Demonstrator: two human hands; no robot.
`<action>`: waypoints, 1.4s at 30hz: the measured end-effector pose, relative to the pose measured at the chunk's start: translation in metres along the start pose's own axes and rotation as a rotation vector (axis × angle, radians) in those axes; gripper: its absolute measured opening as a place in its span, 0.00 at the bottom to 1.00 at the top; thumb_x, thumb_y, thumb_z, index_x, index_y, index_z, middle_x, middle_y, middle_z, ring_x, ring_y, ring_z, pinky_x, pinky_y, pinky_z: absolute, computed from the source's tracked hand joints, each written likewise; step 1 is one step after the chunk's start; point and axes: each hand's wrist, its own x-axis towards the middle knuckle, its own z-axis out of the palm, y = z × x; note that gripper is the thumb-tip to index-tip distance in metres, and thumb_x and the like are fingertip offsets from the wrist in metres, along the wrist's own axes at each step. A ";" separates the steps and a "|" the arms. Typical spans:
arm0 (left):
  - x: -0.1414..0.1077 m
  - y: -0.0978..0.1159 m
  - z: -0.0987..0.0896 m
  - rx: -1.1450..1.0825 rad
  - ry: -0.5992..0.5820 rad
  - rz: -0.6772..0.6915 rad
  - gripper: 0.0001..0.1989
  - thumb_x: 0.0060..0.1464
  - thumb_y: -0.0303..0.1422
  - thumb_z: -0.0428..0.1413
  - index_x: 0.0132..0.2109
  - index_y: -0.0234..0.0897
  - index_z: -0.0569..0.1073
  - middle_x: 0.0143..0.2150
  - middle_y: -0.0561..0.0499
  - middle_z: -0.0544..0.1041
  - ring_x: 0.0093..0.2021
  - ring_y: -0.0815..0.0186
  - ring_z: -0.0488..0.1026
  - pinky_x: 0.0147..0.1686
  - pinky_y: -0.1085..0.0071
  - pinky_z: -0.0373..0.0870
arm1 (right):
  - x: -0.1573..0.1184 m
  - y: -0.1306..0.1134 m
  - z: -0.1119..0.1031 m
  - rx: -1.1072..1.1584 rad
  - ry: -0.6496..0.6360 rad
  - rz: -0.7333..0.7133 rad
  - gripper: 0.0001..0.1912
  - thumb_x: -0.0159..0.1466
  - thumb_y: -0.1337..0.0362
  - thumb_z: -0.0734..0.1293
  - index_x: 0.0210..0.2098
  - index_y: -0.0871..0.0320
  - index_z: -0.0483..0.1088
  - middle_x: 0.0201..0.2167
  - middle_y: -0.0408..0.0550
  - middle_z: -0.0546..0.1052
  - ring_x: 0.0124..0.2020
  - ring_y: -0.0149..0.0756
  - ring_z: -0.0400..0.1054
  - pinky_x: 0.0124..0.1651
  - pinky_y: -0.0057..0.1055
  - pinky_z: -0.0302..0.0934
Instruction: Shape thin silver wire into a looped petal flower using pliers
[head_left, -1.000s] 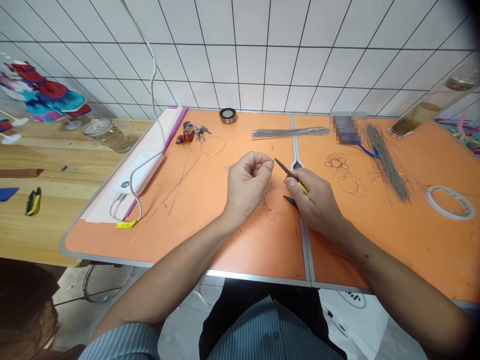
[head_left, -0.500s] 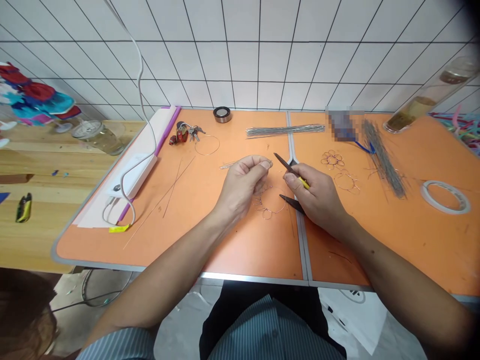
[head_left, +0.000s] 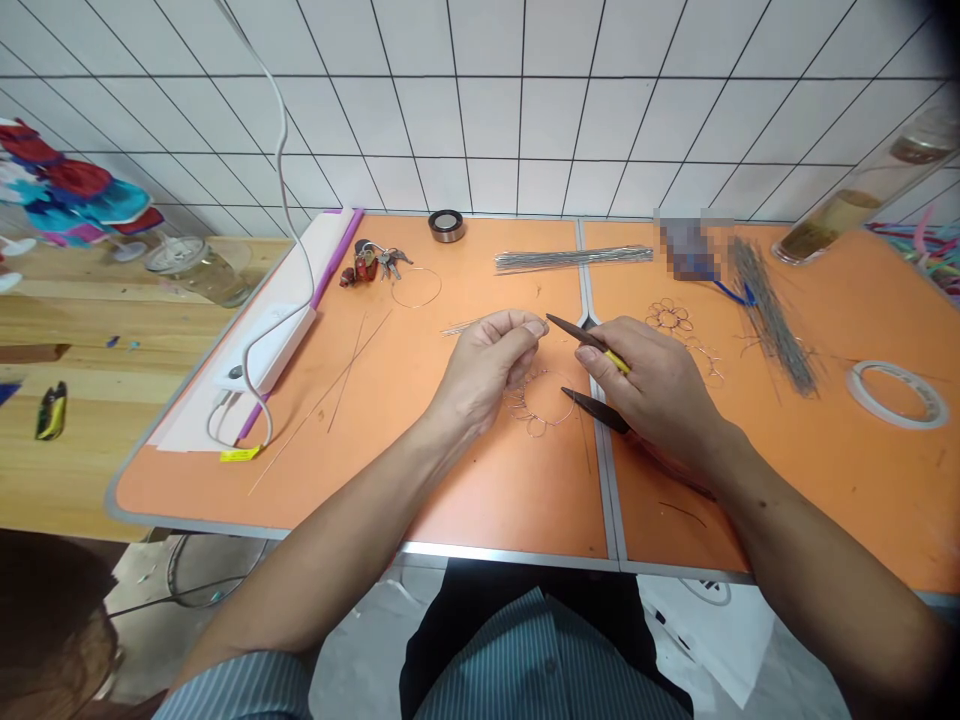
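My left hand point(head_left: 501, 355) is closed, thumb and index finger pinched together; whatever sits between them is too small to make out. Just below its fingers is a thin copper-coloured wire ring point(head_left: 568, 417) edged with small loops. In my right hand point(head_left: 651, 375) is a slender tool point(head_left: 576, 332) with a dark tapered nose and a yellow handle, its tip pointing at the left fingertips. Beneath that hand lie scissors point(head_left: 600, 408), one dark blade showing and the rest partly hidden. A looped wire flower point(head_left: 670, 316) rests on the table beyond the right hand.
Wire bundles point(head_left: 574, 259) point(head_left: 776, 320) lie at the back and right. A tape roll point(head_left: 446, 226), keys point(head_left: 390, 262) and a larger wire ring point(head_left: 437, 292) are farther back. A white power strip point(head_left: 270, 345) stands left; a white ring-shaped roll point(head_left: 862, 408) lies right.
My right hand has shifted slightly right with the tool, uncovering more of the scissors below. The left hand stays pinched in nearly the same place.
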 end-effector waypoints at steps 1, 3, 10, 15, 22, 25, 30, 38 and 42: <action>0.000 0.000 0.000 0.000 0.002 -0.004 0.12 0.52 0.38 0.68 0.31 0.38 0.75 0.24 0.58 0.62 0.22 0.74 0.52 0.22 0.72 0.47 | 0.000 0.001 0.000 -0.008 -0.002 -0.006 0.13 0.79 0.55 0.63 0.42 0.53 0.75 0.40 0.51 0.80 0.41 0.44 0.74 0.42 0.39 0.60; 0.000 0.001 -0.001 0.002 0.001 -0.008 0.12 0.52 0.38 0.68 0.31 0.38 0.75 0.23 0.58 0.62 0.22 0.74 0.52 0.22 0.72 0.47 | 0.000 0.002 0.000 -0.021 -0.002 -0.024 0.13 0.79 0.55 0.63 0.42 0.54 0.75 0.40 0.50 0.81 0.41 0.44 0.74 0.41 0.39 0.59; 0.001 0.000 -0.002 0.001 -0.018 -0.004 0.11 0.55 0.36 0.67 0.31 0.38 0.75 0.23 0.58 0.62 0.22 0.75 0.52 0.21 0.73 0.47 | -0.001 0.004 -0.001 -0.055 -0.015 -0.051 0.14 0.79 0.54 0.62 0.44 0.54 0.76 0.39 0.50 0.81 0.40 0.44 0.73 0.40 0.39 0.59; 0.002 -0.001 -0.003 0.005 -0.023 -0.003 0.12 0.55 0.36 0.67 0.30 0.38 0.74 0.23 0.58 0.62 0.22 0.75 0.53 0.21 0.73 0.48 | -0.001 0.004 -0.002 -0.075 -0.020 -0.059 0.15 0.79 0.54 0.62 0.45 0.53 0.77 0.39 0.50 0.81 0.40 0.44 0.74 0.39 0.39 0.58; 0.002 0.000 -0.003 0.020 -0.020 -0.015 0.09 0.54 0.37 0.67 0.31 0.38 0.76 0.23 0.57 0.65 0.21 0.74 0.55 0.21 0.73 0.50 | -0.002 0.003 -0.003 -0.088 -0.035 -0.052 0.17 0.79 0.53 0.61 0.43 0.54 0.76 0.36 0.50 0.80 0.37 0.44 0.72 0.38 0.39 0.56; 0.001 0.002 -0.003 0.037 -0.030 -0.022 0.10 0.54 0.37 0.67 0.30 0.38 0.76 0.23 0.55 0.69 0.21 0.74 0.58 0.22 0.73 0.53 | -0.002 0.002 -0.003 -0.106 -0.034 -0.054 0.18 0.79 0.52 0.61 0.42 0.54 0.76 0.35 0.50 0.79 0.36 0.43 0.71 0.38 0.39 0.56; 0.002 0.003 -0.006 -0.001 -0.071 -0.054 0.10 0.55 0.36 0.67 0.31 0.37 0.76 0.24 0.55 0.72 0.21 0.75 0.61 0.23 0.74 0.56 | -0.003 -0.002 -0.002 -0.102 -0.039 -0.038 0.17 0.78 0.54 0.62 0.42 0.55 0.77 0.35 0.49 0.80 0.35 0.42 0.72 0.38 0.38 0.57; 0.002 0.000 -0.007 -0.075 -0.075 -0.118 0.10 0.53 0.36 0.69 0.34 0.37 0.76 0.23 0.56 0.71 0.19 0.76 0.60 0.21 0.76 0.53 | -0.005 -0.006 0.003 -0.114 -0.019 -0.016 0.16 0.78 0.54 0.62 0.42 0.54 0.77 0.35 0.50 0.82 0.34 0.42 0.71 0.37 0.37 0.57; 0.003 -0.003 -0.006 -0.108 -0.060 -0.115 0.11 0.53 0.36 0.69 0.34 0.37 0.76 0.23 0.56 0.71 0.19 0.76 0.60 0.21 0.76 0.52 | -0.005 -0.006 0.005 -0.113 -0.014 -0.011 0.16 0.78 0.54 0.62 0.40 0.54 0.76 0.33 0.49 0.80 0.33 0.42 0.71 0.37 0.37 0.55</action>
